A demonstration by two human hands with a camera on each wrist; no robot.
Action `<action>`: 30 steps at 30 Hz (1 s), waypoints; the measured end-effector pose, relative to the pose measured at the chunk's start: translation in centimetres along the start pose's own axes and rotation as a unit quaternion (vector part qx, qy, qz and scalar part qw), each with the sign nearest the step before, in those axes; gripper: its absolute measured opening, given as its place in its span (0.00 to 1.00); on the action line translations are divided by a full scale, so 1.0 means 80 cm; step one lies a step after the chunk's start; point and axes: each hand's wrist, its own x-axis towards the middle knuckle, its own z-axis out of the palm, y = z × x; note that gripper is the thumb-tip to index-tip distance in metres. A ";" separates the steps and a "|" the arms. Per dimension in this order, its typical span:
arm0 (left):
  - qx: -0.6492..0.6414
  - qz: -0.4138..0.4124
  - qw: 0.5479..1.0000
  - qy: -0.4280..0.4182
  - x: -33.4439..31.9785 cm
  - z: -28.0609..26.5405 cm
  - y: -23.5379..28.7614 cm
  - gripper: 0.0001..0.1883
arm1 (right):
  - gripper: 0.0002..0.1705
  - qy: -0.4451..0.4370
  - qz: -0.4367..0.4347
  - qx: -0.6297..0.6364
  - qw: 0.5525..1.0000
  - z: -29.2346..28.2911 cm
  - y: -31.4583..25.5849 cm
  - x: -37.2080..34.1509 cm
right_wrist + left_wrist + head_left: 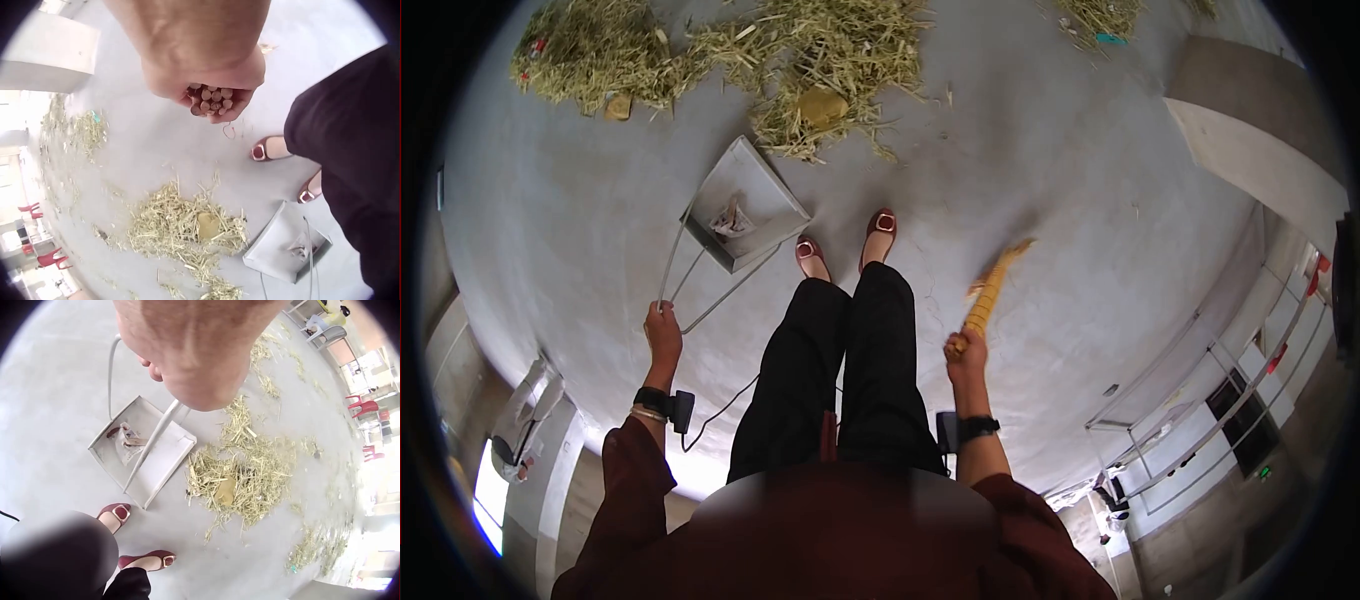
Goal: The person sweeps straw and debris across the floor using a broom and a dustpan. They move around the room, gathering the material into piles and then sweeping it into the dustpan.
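Observation:
My left hand [664, 335] grips the thin metal handle [668, 262] of a grey dustpan [772, 200]. The pan lies close over the floor, left of my feet, with some crumpled litter [732, 218] in it. From the left wrist, the hand [194, 356] covers the top of the handle. My right hand [967, 355] holds a yellow hand broom [988, 297] of bound stalks, its brush end pointing forward and away from me. In the right wrist view, cut stalk ends [215, 99] poke out of the curled fist; the rest of the broom is hidden there.
Loose straw [840, 50] is heaped on the grey floor ahead of the dustpan, with a tan lump [822, 106] in it. More straw [1100, 18] lies farther right, near a low concrete block [1250, 130]. Metal railings [1200, 440] stand at right. Red chairs [362, 407] are in the background.

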 end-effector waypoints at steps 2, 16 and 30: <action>-0.014 -0.041 0.998 -0.036 0.001 -0.006 -0.004 0.13 | 0.08 -0.022 -0.001 -0.019 1.000 0.069 0.044 0.003; -0.054 -0.027 0.998 0.012 0.019 0.006 -0.042 0.15 | 0.10 -0.383 0.034 -0.038 0.922 0.455 0.038 -0.076; -0.031 0.016 0.999 -0.013 0.016 0.009 -0.060 0.17 | 0.09 0.039 0.008 -0.044 0.998 -0.026 -0.017 -0.044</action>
